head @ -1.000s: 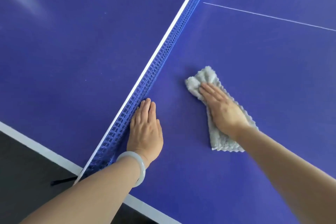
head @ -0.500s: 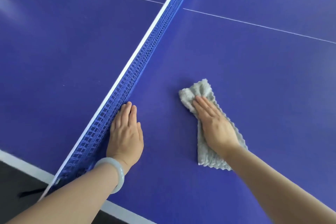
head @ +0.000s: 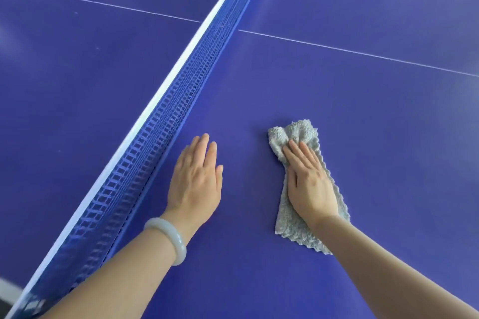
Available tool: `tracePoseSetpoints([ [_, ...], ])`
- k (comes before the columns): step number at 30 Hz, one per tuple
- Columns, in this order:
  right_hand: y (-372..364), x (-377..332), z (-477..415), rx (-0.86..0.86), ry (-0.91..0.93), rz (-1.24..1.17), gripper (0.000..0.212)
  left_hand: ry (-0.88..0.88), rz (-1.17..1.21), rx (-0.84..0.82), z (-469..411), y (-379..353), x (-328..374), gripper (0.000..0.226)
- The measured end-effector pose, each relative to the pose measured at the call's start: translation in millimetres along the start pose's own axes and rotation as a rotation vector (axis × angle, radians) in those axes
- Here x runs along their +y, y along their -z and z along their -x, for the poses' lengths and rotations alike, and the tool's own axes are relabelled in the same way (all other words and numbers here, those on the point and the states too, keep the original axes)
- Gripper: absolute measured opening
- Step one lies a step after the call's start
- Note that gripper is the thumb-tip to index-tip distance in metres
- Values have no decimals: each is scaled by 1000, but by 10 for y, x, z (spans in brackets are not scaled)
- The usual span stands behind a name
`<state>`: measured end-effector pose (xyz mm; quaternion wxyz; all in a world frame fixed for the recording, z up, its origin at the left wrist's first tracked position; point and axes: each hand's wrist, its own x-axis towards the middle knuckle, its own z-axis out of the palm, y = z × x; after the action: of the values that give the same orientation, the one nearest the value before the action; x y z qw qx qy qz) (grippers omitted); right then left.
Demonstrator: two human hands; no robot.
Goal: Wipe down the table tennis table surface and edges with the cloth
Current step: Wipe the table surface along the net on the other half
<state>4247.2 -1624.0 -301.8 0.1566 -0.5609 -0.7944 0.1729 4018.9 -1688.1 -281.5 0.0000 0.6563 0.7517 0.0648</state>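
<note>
A blue table tennis table [head: 363, 116] fills the view. On its right half lies a grey fluffy cloth [head: 298, 134], crumpled at its far end. My right hand [head: 309, 184] presses flat on the cloth with straight fingers. My left hand [head: 197, 179], with a pale bracelet on the wrist, rests flat on the table a little to the right of the net, fingers straight, holding nothing.
The blue net [head: 166, 122] with its white top band runs diagonally from bottom left to top centre. A thin white centre line [head: 357, 52] crosses both halves. The table's white near edge [head: 7, 289] shows at the bottom left corner.
The cloth and my right hand have slid back toward me. My left hand now lies away from the net instead of against it. The view has shifted so less of the table's near edge shows.
</note>
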Motion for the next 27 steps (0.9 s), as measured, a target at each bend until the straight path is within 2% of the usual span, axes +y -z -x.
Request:
tracePoseSetpoints([
  [3, 7, 3, -2, -29, 63, 24, 45, 75, 12, -81, -389, -158, 162, 56],
  [5, 11, 52, -12, -51, 123, 40, 46, 133, 25, -73, -472, -282, 175, 57],
  [9, 242, 486, -308, -210, 440, 105, 48, 164, 103, -24, -488, -337, 210, 54],
  [10, 332, 674, -469, -206, 438, 128, 47, 164, 105, -22, -501, -339, 211, 54],
  [11, 419, 863, -646, -162, 349, 142, 47, 167, 102, -23, -510, -335, 208, 54],
  [13, 550, 1168, -977, 0, -2, 115, 49, 175, 92, -36, -516, -317, 206, 55],
  [15, 502, 1137, -1210, 96, -279, 125, 52, 181, 94, -39, -515, -321, 192, 55],
  [17, 297, 798, -1238, 93, -308, 146, 58, 186, 108, -36, -521, -333, 169, 54],
  [19, 72, 374, -1005, 19, -116, 129, 62, 188, 117, -26, -515, -340, 167, 53],
  [22, -86, -80, -339, -190, 301, 172, 60, 193, 118, -26, -518, -340, 185, 53],
  [25, 163, 168, -9, -298, 578, 115, 53, 192, 123, -24, -522, -335, 201, 53],
  [27, 355, 548, -171, -242, 594, 132, 47, 199, 122, -23, -519, -339, 205, 53],
])
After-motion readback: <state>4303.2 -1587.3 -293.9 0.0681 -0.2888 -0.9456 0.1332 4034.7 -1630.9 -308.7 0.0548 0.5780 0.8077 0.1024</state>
